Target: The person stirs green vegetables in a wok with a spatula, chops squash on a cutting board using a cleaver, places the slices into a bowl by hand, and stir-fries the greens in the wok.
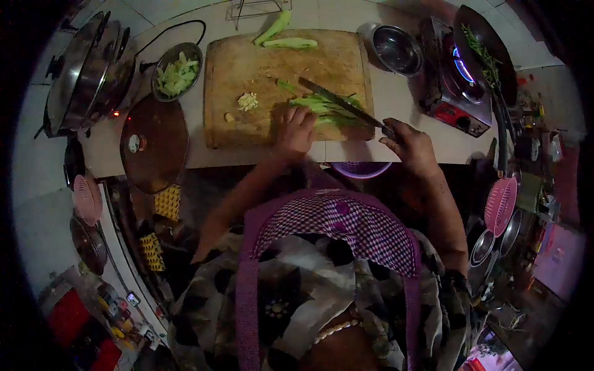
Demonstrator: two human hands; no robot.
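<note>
On a wooden cutting board (pixel 229 68) lies a bunch of long green vegetable slices (pixel 322 106). My left hand (pixel 297 131) rests at their left end, fingers bent and pressed down on them. A knife (pixel 337 100) slants across the slices with its tip toward the far left, its handle gripped in my right hand (pixel 411 146) at the board's right edge. Chopped garlic (pixel 248 101) sits in a small pile left of my left hand. Two pale green vegetable pieces (pixel 289 43) lie at the board's far edge.
A bowl of cut greens (pixel 178 73) stands left of the board, near a round brown lid (pixel 154 143) and a large steel pot (pixel 77 74). Far right are a metal bowl (pixel 397 49), a lit gas stove (pixel 455 102) and a wok (pixel 489 55) holding greens. A purple basket (pixel 361 170) is below the counter edge.
</note>
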